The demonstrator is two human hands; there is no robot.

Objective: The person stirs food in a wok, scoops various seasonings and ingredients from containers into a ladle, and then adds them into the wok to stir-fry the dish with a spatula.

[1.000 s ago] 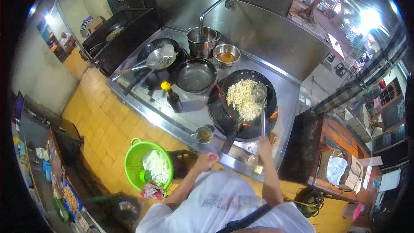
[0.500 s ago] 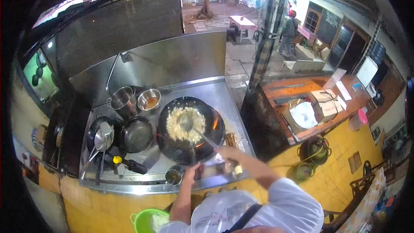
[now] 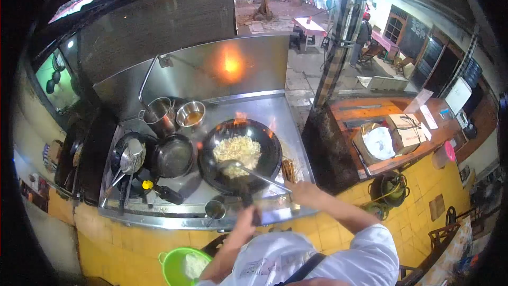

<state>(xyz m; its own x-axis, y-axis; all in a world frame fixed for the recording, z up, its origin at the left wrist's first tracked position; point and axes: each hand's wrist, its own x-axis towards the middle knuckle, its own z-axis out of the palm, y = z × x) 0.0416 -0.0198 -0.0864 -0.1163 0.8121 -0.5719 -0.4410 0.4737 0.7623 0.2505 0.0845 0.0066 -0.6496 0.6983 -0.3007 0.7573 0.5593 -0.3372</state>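
- Resting in a small wok [image 3: 119, 145], near the left edge of the stove [image 3: 291, 132], a strainer [image 3: 130, 164] points its handle toward the front-left corner.
- A pot [image 3: 156, 115] stands near the back edge, a bottle [image 3: 169, 195] nearer the front edge, and a frying pan [image 3: 174, 156] between them.
- The basket [image 3: 174, 270] is below the front edge, with white contents.
- A bowl [image 3: 191, 119] of brown liquid sits just right of the pot.
- A cup [image 3: 215, 209] stands by the front edge.
- The pale chopped food [image 3: 241, 148] lies in the big wok [image 3: 271, 151], toward the stove's right edge; flames [image 3: 241, 116] rise at its far rim.
- The left hand [image 3: 245, 225] is closed around the big wok's handle [image 3: 246, 198], over the front edge.
- The ladle [image 3: 256, 174] has its head at the food's near side.
- Brown sticks [image 3: 288, 170] lie by the right edge.
- The right hand [image 3: 302, 193] grips the ladle's shaft, near the front-right corner.
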